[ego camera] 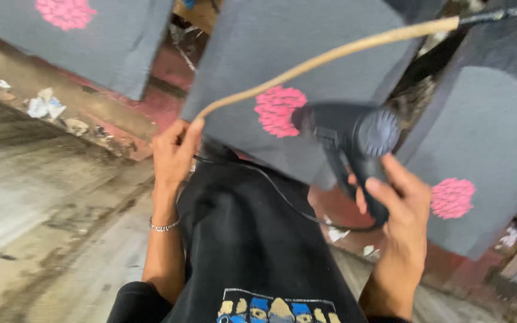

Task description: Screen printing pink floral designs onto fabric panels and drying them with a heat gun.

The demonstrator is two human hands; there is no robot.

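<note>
My right hand grips the handle of a black hair dryer, its nozzle pointing at a pink print on a grey cloth panel that hangs in front of me. My left hand holds the lower left corner of that panel, where a long tan stick ends; a thin bracelet circles that wrist. The dryer's black cord runs down across my black printed shirt.
More grey panels with pink prints hang at the upper left and at the right. Below lies a dirty concrete floor with a red ledge and scraps of paper litter.
</note>
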